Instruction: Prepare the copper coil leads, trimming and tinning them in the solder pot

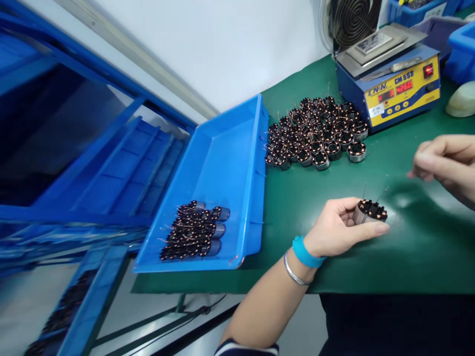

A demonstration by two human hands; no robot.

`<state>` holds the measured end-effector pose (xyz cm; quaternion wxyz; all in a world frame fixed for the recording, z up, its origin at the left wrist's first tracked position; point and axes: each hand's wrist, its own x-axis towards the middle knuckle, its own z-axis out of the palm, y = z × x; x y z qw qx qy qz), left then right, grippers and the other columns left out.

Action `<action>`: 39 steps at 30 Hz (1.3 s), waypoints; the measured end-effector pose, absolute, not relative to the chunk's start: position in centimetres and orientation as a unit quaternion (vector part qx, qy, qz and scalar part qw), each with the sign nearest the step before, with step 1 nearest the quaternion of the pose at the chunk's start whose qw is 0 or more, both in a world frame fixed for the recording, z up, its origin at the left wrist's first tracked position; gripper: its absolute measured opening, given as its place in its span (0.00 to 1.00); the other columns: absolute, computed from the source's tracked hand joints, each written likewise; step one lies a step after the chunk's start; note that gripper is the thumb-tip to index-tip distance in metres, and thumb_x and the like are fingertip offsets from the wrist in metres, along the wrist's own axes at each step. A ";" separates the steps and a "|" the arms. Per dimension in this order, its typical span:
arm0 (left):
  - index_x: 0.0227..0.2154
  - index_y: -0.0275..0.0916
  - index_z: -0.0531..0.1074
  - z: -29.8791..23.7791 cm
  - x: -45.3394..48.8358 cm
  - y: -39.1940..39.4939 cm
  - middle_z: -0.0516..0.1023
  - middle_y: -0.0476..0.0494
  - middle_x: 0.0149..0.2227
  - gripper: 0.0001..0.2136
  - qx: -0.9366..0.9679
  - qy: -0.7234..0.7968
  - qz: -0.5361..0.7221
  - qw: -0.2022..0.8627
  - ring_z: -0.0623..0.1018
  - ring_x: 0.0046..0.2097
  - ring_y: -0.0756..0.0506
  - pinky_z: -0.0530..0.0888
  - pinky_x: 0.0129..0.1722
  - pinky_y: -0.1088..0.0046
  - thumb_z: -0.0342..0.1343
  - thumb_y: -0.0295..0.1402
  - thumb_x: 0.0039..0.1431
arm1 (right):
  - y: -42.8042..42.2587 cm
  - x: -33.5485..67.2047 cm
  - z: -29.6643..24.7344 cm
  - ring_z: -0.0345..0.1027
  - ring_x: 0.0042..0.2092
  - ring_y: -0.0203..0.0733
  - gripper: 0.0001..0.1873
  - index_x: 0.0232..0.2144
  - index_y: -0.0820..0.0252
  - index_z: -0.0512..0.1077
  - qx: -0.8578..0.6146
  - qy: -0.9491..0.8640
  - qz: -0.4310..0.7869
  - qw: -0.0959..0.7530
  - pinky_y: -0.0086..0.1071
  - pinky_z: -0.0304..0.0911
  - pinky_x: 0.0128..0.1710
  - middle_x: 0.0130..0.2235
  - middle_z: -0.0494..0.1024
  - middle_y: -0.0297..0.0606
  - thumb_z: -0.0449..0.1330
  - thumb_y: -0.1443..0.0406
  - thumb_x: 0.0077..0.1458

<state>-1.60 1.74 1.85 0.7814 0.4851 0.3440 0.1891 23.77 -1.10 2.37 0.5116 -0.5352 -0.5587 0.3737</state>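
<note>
In the head view, the left hand (334, 230) is closed around a copper-wound motor stator (370, 211), holding it upright over the green tabletop (419, 262). The right hand (441, 163) hovers nearby, fingers loosely curled, nothing visible in them. A pile of stators (317, 133) sits between a blue plastic tray (230, 168) holding stators and a blue-and-yellow heater unit (403, 94).

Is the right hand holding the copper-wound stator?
No: the left hand holds the copper-wound stator; the right hand is apart from it, above the green mat.
</note>
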 end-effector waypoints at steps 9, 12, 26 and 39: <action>0.48 0.38 0.81 1.0 -1.1 1.6 0.84 0.47 0.41 0.38 0.467 0.313 0.219 0.798 0.83 0.42 0.46 0.81 0.49 0.64 0.93 0.37 0.34 | -2.3 22.2 1.9 0.56 0.25 0.36 0.40 0.24 0.56 0.72 -0.410 -0.677 0.509 0.338 0.31 0.52 0.23 0.23 0.65 0.32 0.65 0.32 0.72; 0.50 0.39 0.78 1.4 -1.1 1.5 0.80 0.53 0.37 0.38 0.514 0.331 0.179 0.771 0.77 0.36 0.50 0.77 0.41 0.69 0.92 0.36 0.36 | -2.3 22.1 1.7 0.59 0.25 0.38 0.39 0.25 0.55 0.74 -0.412 -0.701 0.472 0.340 0.33 0.55 0.24 0.23 0.68 0.33 0.65 0.31 0.72; 0.45 0.39 0.75 1.2 -1.5 1.3 0.81 0.50 0.34 0.32 0.527 0.362 0.126 0.759 0.78 0.32 0.51 0.77 0.35 0.72 0.89 0.41 0.45 | -2.3 22.4 2.8 0.63 0.22 0.38 0.40 0.21 0.54 0.74 -0.537 -0.621 0.285 0.495 0.33 0.59 0.21 0.21 0.73 0.37 0.70 0.31 0.67; 0.37 0.36 0.78 1.7 -1.5 1.3 0.84 0.49 0.30 0.32 0.474 0.365 0.147 0.787 0.82 0.30 0.51 0.82 0.33 0.75 0.91 0.50 0.41 | -1.8 22.8 0.1 0.81 0.34 0.43 0.18 0.38 0.52 0.84 -0.384 -0.789 0.294 0.378 0.34 0.76 0.33 0.37 0.87 0.38 0.62 0.56 0.81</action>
